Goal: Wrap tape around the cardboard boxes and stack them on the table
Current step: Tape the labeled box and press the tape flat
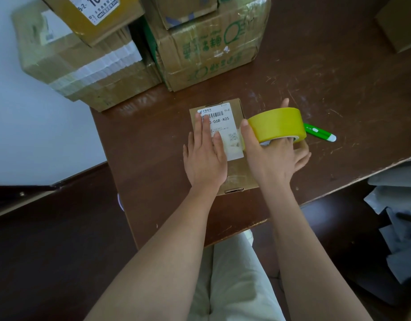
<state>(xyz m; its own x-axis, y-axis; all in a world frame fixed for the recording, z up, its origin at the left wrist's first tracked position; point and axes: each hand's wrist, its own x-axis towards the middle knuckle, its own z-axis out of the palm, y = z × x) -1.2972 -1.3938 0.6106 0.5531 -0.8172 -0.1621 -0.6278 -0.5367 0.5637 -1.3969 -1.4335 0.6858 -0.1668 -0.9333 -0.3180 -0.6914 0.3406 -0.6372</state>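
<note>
A small flat cardboard box [234, 105] with a white shipping label lies on the brown table [153, 140] in front of me. My left hand [205, 154] presses flat on the label, fingers straight. My right hand [276, 158] grips a yellow tape roll [277, 123] at the box's right edge, thumb over the outside and fingers through the core. A short strip of tape runs from the roll onto the label. Taped boxes are stacked at the back: a large one with green print [209, 47] and a taped one [88, 72] to its left.
A green and white utility knife [320, 133] lies on the table just right of the roll. Another carton [399, 26] sits at the far right corner. Grey plastic bags [396, 218] are piled on the floor beyond the table's right edge. My legs are under the near edge.
</note>
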